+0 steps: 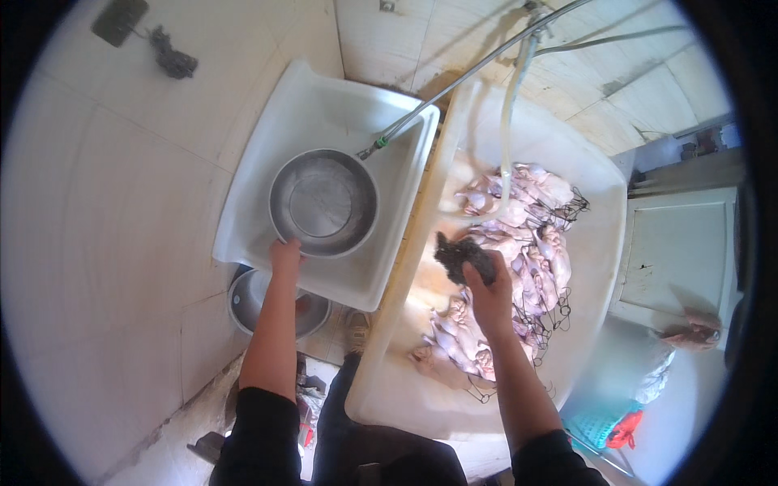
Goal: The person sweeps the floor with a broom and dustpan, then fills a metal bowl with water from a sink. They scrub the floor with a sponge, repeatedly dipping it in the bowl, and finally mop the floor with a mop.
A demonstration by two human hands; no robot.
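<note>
My left hand (285, 252) grips the near rim of a round metal basin (324, 203), which rests in a white sink (389, 237). A dark, frayed scouring pad (462, 258) is in my right hand (489, 279), held above the large white tub to the right. Plucked poultry carcasses (456, 334) lie in that tub, several with dark wire hooks (556, 310) at their ends. The basin's inside shows no contents except a shiny, wet-looking bottom.
A pale hose (507, 133) hangs into the large tub (583, 267). A metal pipe (462, 76) slants down to the sink. Another metal bowl (313, 313) stands below the sink's near edge. A teal basket (592, 425) with a red bag is at lower right.
</note>
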